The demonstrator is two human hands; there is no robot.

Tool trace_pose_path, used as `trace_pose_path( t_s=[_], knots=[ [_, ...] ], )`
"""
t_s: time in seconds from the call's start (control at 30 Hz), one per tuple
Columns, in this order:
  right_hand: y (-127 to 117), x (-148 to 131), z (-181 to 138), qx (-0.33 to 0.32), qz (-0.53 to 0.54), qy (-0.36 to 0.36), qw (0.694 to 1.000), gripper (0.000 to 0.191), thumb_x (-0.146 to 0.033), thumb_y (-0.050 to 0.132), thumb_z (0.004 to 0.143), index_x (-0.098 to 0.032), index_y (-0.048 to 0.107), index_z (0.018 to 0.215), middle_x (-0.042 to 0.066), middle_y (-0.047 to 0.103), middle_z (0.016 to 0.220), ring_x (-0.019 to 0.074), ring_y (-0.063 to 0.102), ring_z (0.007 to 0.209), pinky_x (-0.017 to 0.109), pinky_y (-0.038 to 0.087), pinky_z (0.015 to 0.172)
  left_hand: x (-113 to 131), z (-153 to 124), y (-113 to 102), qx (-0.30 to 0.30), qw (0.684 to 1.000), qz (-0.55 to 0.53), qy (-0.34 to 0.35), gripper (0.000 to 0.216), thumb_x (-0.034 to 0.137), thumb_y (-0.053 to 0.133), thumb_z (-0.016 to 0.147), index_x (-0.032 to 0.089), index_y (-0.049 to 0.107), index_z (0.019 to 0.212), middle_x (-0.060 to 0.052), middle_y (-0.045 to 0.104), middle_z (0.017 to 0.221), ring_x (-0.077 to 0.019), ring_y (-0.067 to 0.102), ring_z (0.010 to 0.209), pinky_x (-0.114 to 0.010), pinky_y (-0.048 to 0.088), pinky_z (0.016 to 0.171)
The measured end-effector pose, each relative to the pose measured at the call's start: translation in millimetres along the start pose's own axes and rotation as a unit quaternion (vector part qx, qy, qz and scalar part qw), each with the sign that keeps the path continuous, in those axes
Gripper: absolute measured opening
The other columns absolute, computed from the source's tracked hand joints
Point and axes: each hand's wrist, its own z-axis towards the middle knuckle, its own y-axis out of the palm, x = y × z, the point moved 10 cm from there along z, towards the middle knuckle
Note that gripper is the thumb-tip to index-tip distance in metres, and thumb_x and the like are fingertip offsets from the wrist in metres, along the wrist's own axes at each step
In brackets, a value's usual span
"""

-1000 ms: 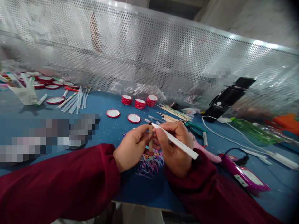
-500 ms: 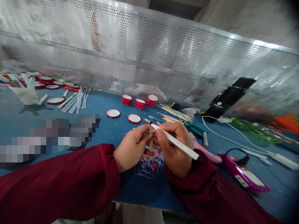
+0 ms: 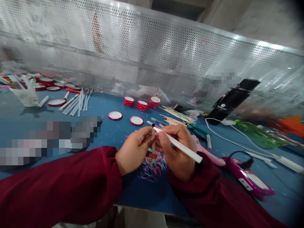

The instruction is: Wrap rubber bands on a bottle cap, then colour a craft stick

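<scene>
blue work surface (image 3: 140, 196), far edge backed by a perforated metal panel (image 3: 142, 53); contents listed from left to right.

one white cup (image 3: 25, 98), near the far left corner, holding pens and sticks. one green-capped pen (image 3: 43, 101), lying just beside it. several red-rimmed discs (image 3: 46, 81), white inside, grouped along the far edge at that corner. one sheaf of translucent sticks (image 3: 75, 104), fanned out nearby.

one single disc (image 3: 115, 115), flat, red rim, well in from the far edge.

one left hand (image 3: 133, 148), maroon sleeve, raised above the middle of the near edge; fingers closed, pinching the wooden stick (image 3: 153, 148). stick upright, upper end dark, between the two hands. beneath: a loose heap of coloured bands (image 3: 148, 172), partly covered by the hands. beyond: a second disc (image 3: 136, 120), and three red stacks (image 3: 142, 105) with white tops, close to the far edge.

one right hand (image 3: 178, 161), maroon sleeve, gripping a white marker (image 3: 187, 150) slantwise; its tip appears to meet the stick's dark end, though the contact is too small to be sure.

one pile of thin wooden sticks (image 3: 175, 115), towards the far edge. one pink tool (image 3: 211, 155), beside the right sleeve. one black flask (image 3: 229, 103), tilted, by the far edge. one magenta device (image 3: 251, 180), towards the near right corner. one green plastic bottle (image 3: 258, 133), on its side, towards the right edge.
</scene>
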Motion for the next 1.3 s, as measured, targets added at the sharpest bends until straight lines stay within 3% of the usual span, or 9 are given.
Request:
trace_pose_path(
  t_s=[0.27,0.7,1.3],
  knots=[
    [2,1,-1,-0.006,0.004,0.000,1.000,0.005,-0.025,0.063,0.093,-0.023,0.061,0.089,0.000,0.071,0.081,0.0133,0.067,0.066,0.027,0.053,0.059,1,0,-1,0.003,1.000,0.003,0.005,0.023,0.040,0.063,0.092,0.019,0.054,0.088,0.001,0.058,0.077,-0.0122,0.062,0.069,-0.022,0.057,0.059],
    [0,7,-2,0.012,0.015,0.018,1.000,0.005,-0.025,0.064,0.091,-0.023,0.060,0.089,0.001,0.070,0.084,0.0171,0.070,0.072,0.032,0.057,0.064,2,-1,0,0.011,1.000,-0.004,-0.019,0.019,0.036,0.059,0.096,0.017,0.062,0.101,0.000,0.061,0.079,-0.0114,0.063,0.069,-0.022,0.058,0.061],
    [5,12,-4,-0.003,0.036,0.034,0.999,0.006,-0.027,0.065,0.093,-0.023,0.060,0.091,0.001,0.070,0.084,0.0162,0.068,0.070,0.032,0.055,0.062,2,0,0,0.006,1.000,-0.012,-0.013,0.015,0.031,0.059,0.096,0.017,0.062,0.102,0.001,0.057,0.078,-0.0095,0.060,0.068,-0.020,0.058,0.060]
  ],
)
